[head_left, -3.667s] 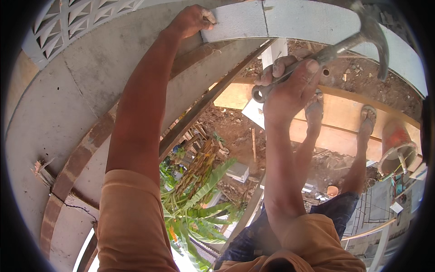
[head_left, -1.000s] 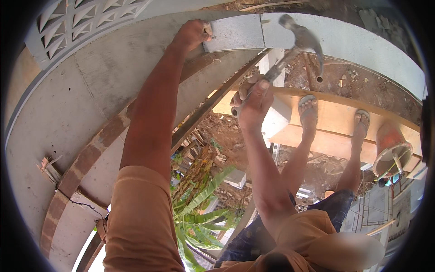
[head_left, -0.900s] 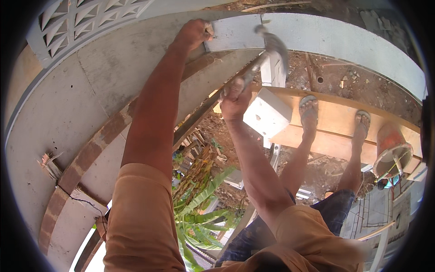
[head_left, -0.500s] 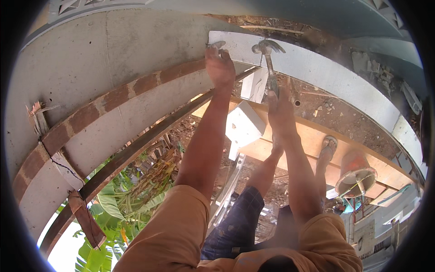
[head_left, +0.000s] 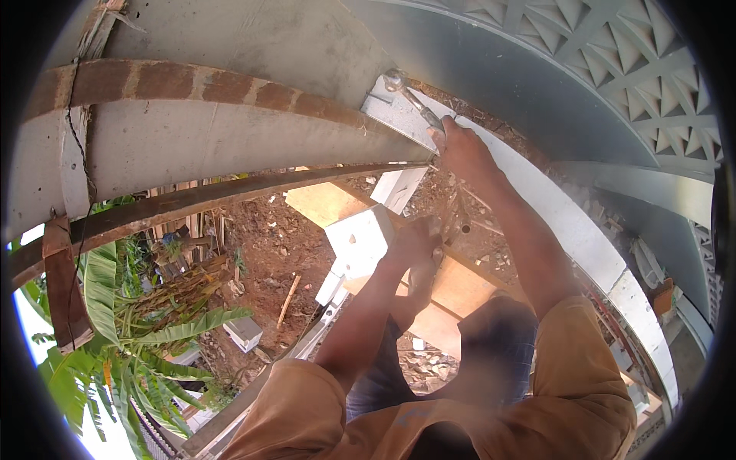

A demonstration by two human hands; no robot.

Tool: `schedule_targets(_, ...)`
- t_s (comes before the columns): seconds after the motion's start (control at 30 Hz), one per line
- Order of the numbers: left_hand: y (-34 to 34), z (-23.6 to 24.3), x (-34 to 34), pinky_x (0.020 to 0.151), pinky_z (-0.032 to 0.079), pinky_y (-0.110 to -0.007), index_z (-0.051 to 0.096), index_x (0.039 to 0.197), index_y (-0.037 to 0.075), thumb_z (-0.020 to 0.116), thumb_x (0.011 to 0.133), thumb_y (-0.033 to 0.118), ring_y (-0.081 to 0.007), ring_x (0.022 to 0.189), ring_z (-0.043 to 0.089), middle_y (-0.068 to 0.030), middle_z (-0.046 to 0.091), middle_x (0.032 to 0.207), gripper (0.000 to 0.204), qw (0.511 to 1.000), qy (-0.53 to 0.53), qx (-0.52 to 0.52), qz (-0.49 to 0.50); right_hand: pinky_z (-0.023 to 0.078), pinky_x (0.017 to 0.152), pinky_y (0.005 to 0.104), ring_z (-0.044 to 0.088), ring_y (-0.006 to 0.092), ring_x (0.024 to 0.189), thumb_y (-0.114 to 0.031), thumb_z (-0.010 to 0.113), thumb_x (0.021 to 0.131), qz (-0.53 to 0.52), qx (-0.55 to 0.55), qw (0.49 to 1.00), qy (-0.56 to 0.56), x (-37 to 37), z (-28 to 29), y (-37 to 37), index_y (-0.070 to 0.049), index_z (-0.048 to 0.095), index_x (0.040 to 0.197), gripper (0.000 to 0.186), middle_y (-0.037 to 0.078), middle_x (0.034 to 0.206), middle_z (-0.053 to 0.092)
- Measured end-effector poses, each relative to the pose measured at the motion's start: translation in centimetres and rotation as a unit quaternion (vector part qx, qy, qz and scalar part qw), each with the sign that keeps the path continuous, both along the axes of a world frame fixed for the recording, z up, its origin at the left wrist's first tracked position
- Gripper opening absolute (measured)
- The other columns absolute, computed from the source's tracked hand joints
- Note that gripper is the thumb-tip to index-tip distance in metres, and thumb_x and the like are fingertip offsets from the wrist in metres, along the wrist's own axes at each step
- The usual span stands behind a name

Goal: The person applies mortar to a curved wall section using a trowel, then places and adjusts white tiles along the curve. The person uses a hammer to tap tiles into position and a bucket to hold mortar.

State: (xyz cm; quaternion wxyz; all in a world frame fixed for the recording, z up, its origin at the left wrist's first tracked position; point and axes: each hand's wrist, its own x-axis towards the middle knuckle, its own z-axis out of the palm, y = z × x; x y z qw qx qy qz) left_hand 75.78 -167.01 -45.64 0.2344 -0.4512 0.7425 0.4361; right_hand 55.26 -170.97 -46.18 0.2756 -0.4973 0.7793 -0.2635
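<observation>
My right hand [head_left: 464, 152] is wrapped around the handle of a claw hammer [head_left: 418, 105]. The hammer's head is at the far end of a row of white blocks [head_left: 537, 184], close to the grey wall; whether it touches the block cannot be told. Lower down, my left hand [head_left: 418, 238] is beside a loose white block [head_left: 359, 244] with a small hole in its face. Its fingers look dark and smeared, so what they do is hidden. Below that hand, my bare lower leg shows partly.
A grey rendered wall [head_left: 253, 38] with a brick band [head_left: 165, 80] runs along the left. Below it stretches a wooden beam [head_left: 230, 192]. Planks [head_left: 460, 287] lie under me. A dark grey panel [head_left: 498, 69] with patterned vent blocks stands on the far right. Banana leaves [head_left: 100, 291] grow lower left.
My left hand has left the white block's end and dropped beside the loose block. My right hand has carried the hammer up and left to the wall corner. The view has turned.
</observation>
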Motion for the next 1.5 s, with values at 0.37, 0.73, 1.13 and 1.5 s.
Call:
schedule_targets(0.37, -5.2, 5.0, -2.2, 0.094, 0.049, -0.048, 0.065, 0.118, 0.004, 0.059, 0.092, 0.045, -0.0400, 0.109, 0.063, -0.0245, 0.066, 0.116, 0.049, 0.988, -0.001, -0.148, -0.040, 0.049, 0.084, 0.0570, 0.064, 0.0506, 0.094, -0.040, 0.045, 0.105, 0.114, 0.004, 0.987, 0.111, -2.9, -2.5, -0.9, 0.004, 0.054, 0.125, 0.049, 0.031, 0.094, 0.067)
schedule_targets(0.73, -16.2, -8.4, -7.3, 0.105, 0.044, -0.046, 0.048, 0.138, -0.011, 0.071, 0.083, 0.060, -0.0352, 0.131, 0.052, -0.0236, 0.048, 0.148, 0.092, 0.700, 0.232, 0.011, 0.675, 0.047, 0.096, 0.0530, 0.060, 0.0484, 0.113, -0.042, 0.046, 0.103, 0.063, -0.027, 0.998, -0.003, -1.2, 2.7, 0.4, 0.005, 0.053, 0.130, 0.055, 0.033, 0.118, 0.063)
schedule_targets(1.13, -19.6, -14.2, -11.1, 0.080, 0.053, -0.043, 0.061, 0.117, -0.015, 0.082, 0.079, 0.046, -0.0294, 0.095, 0.067, -0.0229, 0.068, 0.110, 0.075, 0.699, 0.238, -0.100, 0.667, 0.050, 0.074, 0.0534, 0.065, 0.0498, 0.085, -0.033, 0.054, 0.101, 0.091, -0.244, 0.965, 0.032, 0.3, 2.0, -2.3, 0.002, 0.055, 0.117, 0.038, 0.027, 0.095, 0.069)
schedule_targets(1.5, -19.0, -12.4, -9.1, 0.073, 0.054, -0.043, 0.064, 0.107, -0.016, 0.080, 0.080, 0.040, -0.0318, 0.089, 0.069, -0.0265, 0.069, 0.102, 0.064, 0.729, 0.256, -0.121, 0.623, 0.048, 0.075, 0.0564, 0.065, 0.0511, 0.089, -0.039, 0.048, 0.104, 0.090, -0.170, 0.981, 0.027, 0.9, 2.4, -3.5, 0.001, 0.053, 0.114, 0.041, 0.028, 0.090, 0.068)
